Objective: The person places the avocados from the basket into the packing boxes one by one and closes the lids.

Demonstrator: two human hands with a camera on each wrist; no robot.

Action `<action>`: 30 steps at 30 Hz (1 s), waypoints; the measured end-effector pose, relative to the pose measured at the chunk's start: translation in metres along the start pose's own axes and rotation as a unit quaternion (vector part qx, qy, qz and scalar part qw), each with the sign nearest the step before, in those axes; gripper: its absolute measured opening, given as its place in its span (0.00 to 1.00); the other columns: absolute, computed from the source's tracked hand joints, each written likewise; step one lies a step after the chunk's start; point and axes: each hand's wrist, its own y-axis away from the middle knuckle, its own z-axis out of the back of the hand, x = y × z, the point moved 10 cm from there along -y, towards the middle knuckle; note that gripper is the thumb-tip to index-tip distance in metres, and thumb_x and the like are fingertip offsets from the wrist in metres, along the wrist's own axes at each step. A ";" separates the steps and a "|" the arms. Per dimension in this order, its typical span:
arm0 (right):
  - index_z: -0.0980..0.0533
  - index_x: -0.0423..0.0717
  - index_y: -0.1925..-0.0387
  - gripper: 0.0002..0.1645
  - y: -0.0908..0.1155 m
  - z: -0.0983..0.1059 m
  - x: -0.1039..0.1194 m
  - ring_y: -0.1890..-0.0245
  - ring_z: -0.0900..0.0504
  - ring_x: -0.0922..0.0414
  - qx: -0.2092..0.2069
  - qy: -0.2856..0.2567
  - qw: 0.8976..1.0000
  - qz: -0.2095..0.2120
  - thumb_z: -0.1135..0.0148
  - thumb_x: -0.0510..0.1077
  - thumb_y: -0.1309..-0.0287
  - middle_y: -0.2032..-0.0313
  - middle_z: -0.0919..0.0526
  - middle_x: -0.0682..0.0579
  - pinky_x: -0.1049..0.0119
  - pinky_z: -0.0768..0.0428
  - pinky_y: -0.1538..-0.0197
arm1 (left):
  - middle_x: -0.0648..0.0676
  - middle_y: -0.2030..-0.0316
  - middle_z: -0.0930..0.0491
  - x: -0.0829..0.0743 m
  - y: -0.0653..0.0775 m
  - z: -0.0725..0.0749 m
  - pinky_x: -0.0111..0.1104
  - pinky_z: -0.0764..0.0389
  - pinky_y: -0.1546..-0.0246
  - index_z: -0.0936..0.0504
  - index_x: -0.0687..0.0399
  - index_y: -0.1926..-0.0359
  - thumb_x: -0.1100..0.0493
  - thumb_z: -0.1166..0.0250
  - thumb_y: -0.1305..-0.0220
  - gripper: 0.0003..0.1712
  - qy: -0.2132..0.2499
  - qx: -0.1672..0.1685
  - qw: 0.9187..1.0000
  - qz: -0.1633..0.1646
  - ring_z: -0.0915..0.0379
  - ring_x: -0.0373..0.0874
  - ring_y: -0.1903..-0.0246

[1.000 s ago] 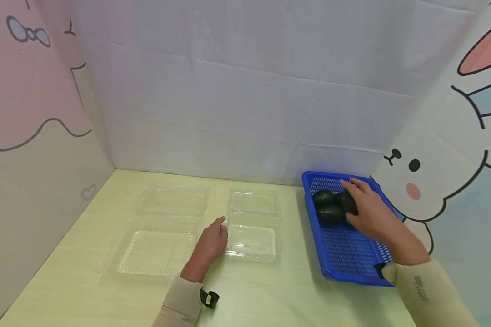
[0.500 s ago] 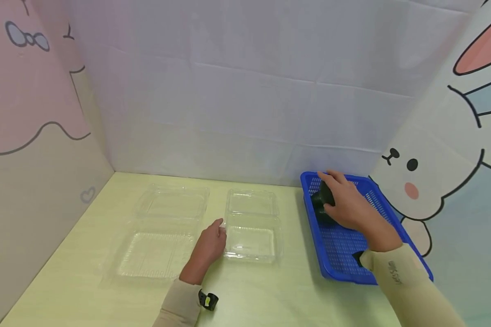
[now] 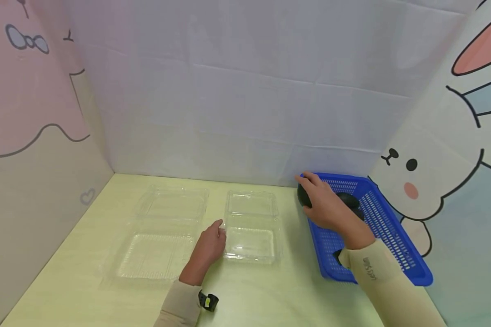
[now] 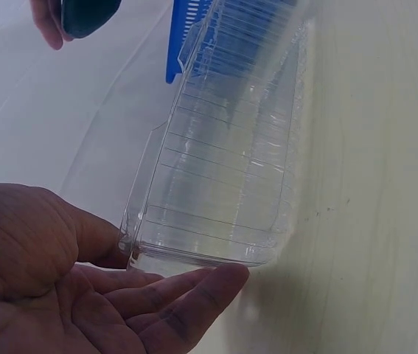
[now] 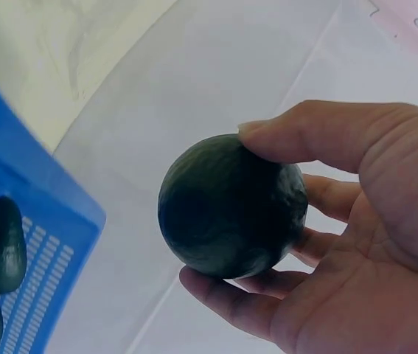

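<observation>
Dark green avocado (image 5: 227,210) sits between the thumb and fingers of my right hand (image 3: 327,209), which holds it up at the basket's back-left corner. Behind that hand, more avocados (image 3: 348,200) lie in the blue plastic basket (image 3: 419,271), partly hidden by the wrist. Further left, my left hand (image 3: 211,240) pinches the left edge of a small clear plastic clamshell box (image 3: 251,247), which lies with its lid spread out to the back. The left wrist view shows the thumb at the box's rim (image 4: 146,214) and the fingers along its end wall.
A larger clear clamshell box (image 3: 155,256) lies unfolded on the pale yellow table (image 3: 294,299), left of the left hand. White cloth (image 3: 245,91) hangs along the back, and printed cartoon panels stand on both sides.
My right hand has gripped an avocado, raised it from among the others and carried it left to the basket's edge. My left hand stays at the small box.
</observation>
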 end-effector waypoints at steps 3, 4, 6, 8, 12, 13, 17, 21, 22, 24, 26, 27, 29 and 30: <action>0.44 0.37 0.21 0.44 -0.004 -0.006 0.008 0.28 0.44 0.26 0.001 -0.003 1.000 0.007 0.38 0.29 0.36 0.23 0.48 0.31 0.32 0.33 0.35 | 0.70 0.47 0.19 0.000 0.001 0.000 0.52 0.21 0.55 0.30 0.75 0.32 0.64 0.49 0.23 0.24 0.001 0.001 1.000 0.003 0.22 0.55 0.57; 0.43 0.38 0.22 0.44 -0.005 -0.008 0.010 0.28 0.43 0.26 0.001 -0.005 1.000 0.009 0.38 0.29 0.36 0.23 0.48 0.31 0.33 0.32 0.36 | 0.70 0.47 0.19 0.000 0.001 0.001 0.51 0.21 0.57 0.30 0.75 0.32 0.64 0.49 0.23 0.24 0.001 0.001 1.000 0.003 0.23 0.54 0.59; 0.41 0.39 0.22 0.44 -0.007 -0.013 0.016 0.28 0.42 0.27 0.000 -0.009 1.000 0.017 0.38 0.29 0.38 0.24 0.46 0.31 0.33 0.33 0.35 | 0.70 0.48 0.19 0.000 0.001 0.001 0.50 0.22 0.59 0.30 0.75 0.32 0.64 0.50 0.22 0.24 0.000 0.001 1.000 0.004 0.24 0.53 0.61; 0.38 0.40 0.23 0.43 -0.009 -0.018 0.022 0.29 0.41 0.27 0.003 -0.012 1.000 0.021 0.38 0.28 0.38 0.24 0.46 0.32 0.34 0.31 0.36 | 0.70 0.48 0.19 0.000 0.001 0.002 0.50 0.22 0.59 0.30 0.74 0.32 0.64 0.50 0.22 0.24 0.000 0.001 1.000 0.005 0.25 0.53 0.62; 0.34 0.42 0.25 0.40 -0.011 -0.026 0.031 0.30 0.38 0.28 0.008 -0.017 1.000 0.025 0.39 0.27 0.39 0.24 0.46 0.33 0.36 0.28 0.37 | 0.71 0.45 0.20 -0.001 0.001 0.002 0.52 0.21 0.56 0.29 0.75 0.32 0.64 0.49 0.23 0.24 0.001 0.000 1.000 0.007 0.23 0.54 0.59; 0.32 0.42 0.26 0.39 -0.012 -0.028 0.033 0.30 0.38 0.28 0.007 -0.016 0.999 0.026 0.39 0.28 0.39 0.24 0.46 0.33 0.38 0.27 0.39 | 0.71 0.45 0.20 0.000 0.001 0.001 0.52 0.21 0.56 0.29 0.75 0.32 0.64 0.49 0.23 0.24 0.001 0.000 1.000 0.008 0.23 0.54 0.59; 0.28 0.41 0.30 0.35 -0.013 -0.034 0.040 0.33 0.36 0.29 0.006 -0.014 0.999 0.029 0.37 0.28 0.40 0.24 0.44 0.34 0.40 0.23 0.42 | 0.71 0.46 0.19 0.000 0.000 0.001 0.51 0.21 0.57 0.29 0.75 0.33 0.64 0.49 0.23 0.24 0.002 0.000 1.000 0.005 0.24 0.53 0.61; 0.27 0.41 0.32 0.35 -0.016 -0.043 0.046 0.35 0.34 0.28 0.013 -0.017 1.000 0.022 0.35 0.29 0.41 0.25 0.43 0.34 0.41 0.20 0.45 | 0.72 0.45 0.20 -0.001 0.000 0.001 0.52 0.21 0.57 0.29 0.75 0.33 0.64 0.49 0.23 0.24 0.002 -0.002 1.000 0.002 0.24 0.53 0.61; 0.27 0.42 0.32 0.35 -0.016 -0.046 0.047 0.35 0.34 0.27 0.016 -0.017 1.000 0.019 0.35 0.29 0.41 0.25 0.43 0.35 0.41 0.20 0.45 | 0.72 0.45 0.20 -0.001 0.000 0.001 0.52 0.21 0.57 0.29 0.75 0.33 0.64 0.49 0.23 0.24 0.003 -0.002 1.000 0.002 0.24 0.53 0.61; 0.27 0.43 0.32 0.35 -0.017 -0.051 0.049 0.35 0.33 0.28 0.023 -0.019 0.999 0.013 0.34 0.29 0.41 0.24 0.44 0.35 0.42 0.20 0.45 | 0.72 0.45 0.20 -0.001 0.000 0.002 0.52 0.21 0.56 0.29 0.75 0.33 0.64 0.49 0.23 0.24 0.004 -0.003 1.000 0.004 0.24 0.53 0.61; 0.27 0.44 0.32 0.35 -0.018 -0.057 0.052 0.35 0.32 0.30 0.028 -0.021 0.999 0.006 0.34 0.30 0.41 0.23 0.44 0.37 0.42 0.19 0.45 | 0.71 0.46 0.19 0.000 0.000 0.002 0.51 0.21 0.58 0.29 0.75 0.33 0.64 0.49 0.23 0.24 0.004 -0.004 1.000 0.006 0.25 0.53 0.62; 0.27 0.45 0.32 0.35 -0.019 -0.060 0.053 0.35 0.32 0.30 0.031 -0.024 0.999 0.004 0.34 0.30 0.41 0.23 0.45 0.37 0.43 0.19 0.45 | 0.71 0.46 0.19 0.000 -0.001 0.003 0.50 0.22 0.59 0.29 0.75 0.33 0.64 0.49 0.23 0.24 0.005 -0.004 1.000 0.007 0.26 0.53 0.63; 0.26 0.45 0.32 0.35 -0.019 -0.067 0.055 0.35 0.32 0.32 0.035 -0.029 0.999 0.002 0.33 0.30 0.41 0.23 0.45 0.38 0.43 0.19 0.45 | 0.70 0.48 0.19 0.001 -0.001 0.003 0.48 0.22 0.61 0.29 0.75 0.33 0.64 0.49 0.23 0.24 0.004 -0.005 1.000 0.008 0.26 0.52 0.65; 0.26 0.45 0.32 0.35 -0.019 -0.071 0.056 0.34 0.32 0.32 0.036 -0.032 0.999 0.002 0.33 0.30 0.41 0.23 0.44 0.38 0.43 0.19 0.45 | 0.70 0.48 0.18 0.001 -0.001 0.003 0.47 0.22 0.62 0.29 0.75 0.33 0.64 0.49 0.23 0.24 0.006 -0.004 1.000 0.009 0.27 0.51 0.66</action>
